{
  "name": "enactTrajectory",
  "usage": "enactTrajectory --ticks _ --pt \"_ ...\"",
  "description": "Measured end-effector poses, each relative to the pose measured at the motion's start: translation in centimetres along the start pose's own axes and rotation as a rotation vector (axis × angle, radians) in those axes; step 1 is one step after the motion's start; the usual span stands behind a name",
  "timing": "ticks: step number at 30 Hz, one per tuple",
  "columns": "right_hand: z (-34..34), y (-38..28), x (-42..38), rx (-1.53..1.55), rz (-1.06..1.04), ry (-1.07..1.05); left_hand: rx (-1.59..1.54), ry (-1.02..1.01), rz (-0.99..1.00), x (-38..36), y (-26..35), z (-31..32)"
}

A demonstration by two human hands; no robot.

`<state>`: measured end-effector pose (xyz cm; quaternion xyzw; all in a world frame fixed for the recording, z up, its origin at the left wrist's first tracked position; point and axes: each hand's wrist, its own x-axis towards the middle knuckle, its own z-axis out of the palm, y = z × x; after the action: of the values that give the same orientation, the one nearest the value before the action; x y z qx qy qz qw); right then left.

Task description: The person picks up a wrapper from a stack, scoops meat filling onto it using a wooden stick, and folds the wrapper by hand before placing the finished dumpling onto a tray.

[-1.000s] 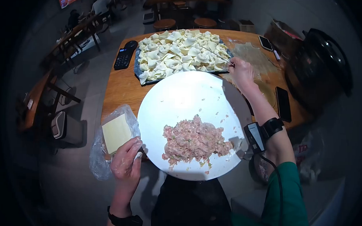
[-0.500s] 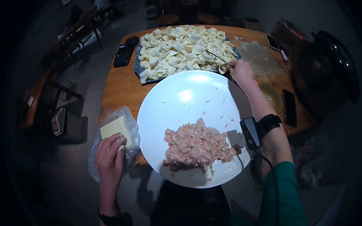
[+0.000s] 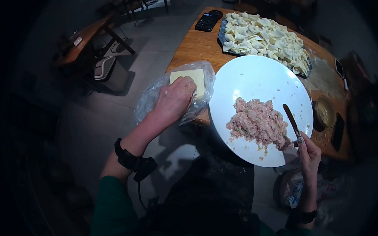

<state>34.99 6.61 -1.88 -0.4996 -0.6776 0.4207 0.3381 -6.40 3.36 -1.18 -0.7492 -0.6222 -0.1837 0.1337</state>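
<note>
Our left hand [image 3: 175,100] is over the stack of wrappers [image 3: 199,81], fingers curled down onto its top near the middle. The fingertips are hidden under the knuckles, so we cannot tell whether they pinch a sheet or only press on it. Our right hand [image 3: 309,159] is closed, thumb and fingers pressed together around the near end of a thin dark spatula [image 3: 290,116]. Its blade slants up and to the left, above the right part of the big white plate [image 3: 263,72].

The meat filling [image 3: 257,122] sits in a rough mound on the near half of the plate, just left of the spatula, with small bits scattered toward the right rim. Beyond the mound, the far half of the plate gives us an open white stretch. The stack lies within a crumpled plastic bag [image 3: 150,101], just beside the plate's left rim; the bag hangs past the edge of the wooden table [image 3: 191,49].

The plate's near rim juts beyond the table edge, toward our body. Its far rim is close against the dark tray [image 3: 222,35] heaped with folded dumplings [image 3: 262,35]. A bowl [image 3: 325,111] stands close to the right rim, with a black phone [image 3: 337,132] beside it.
</note>
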Motion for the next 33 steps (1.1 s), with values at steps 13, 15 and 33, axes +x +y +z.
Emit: enactTrajectory --ticks 13,15,33 --pt "-0.1 -1.2 -7.5 -0.751 -0.436 0.201 -2.235 0.312 -0.809 -3.1 -2.5 -1.2" --pt "0.0 -1.2 -7.4 -0.88 -0.504 0.245 -2.358 0.262 -0.77 -4.7 -0.6 -2.1" --pt "1.1 -0.8 -7.0 -0.972 -0.504 0.126 -2.333 -0.429 -1.207 -12.8 10.6 2.3"
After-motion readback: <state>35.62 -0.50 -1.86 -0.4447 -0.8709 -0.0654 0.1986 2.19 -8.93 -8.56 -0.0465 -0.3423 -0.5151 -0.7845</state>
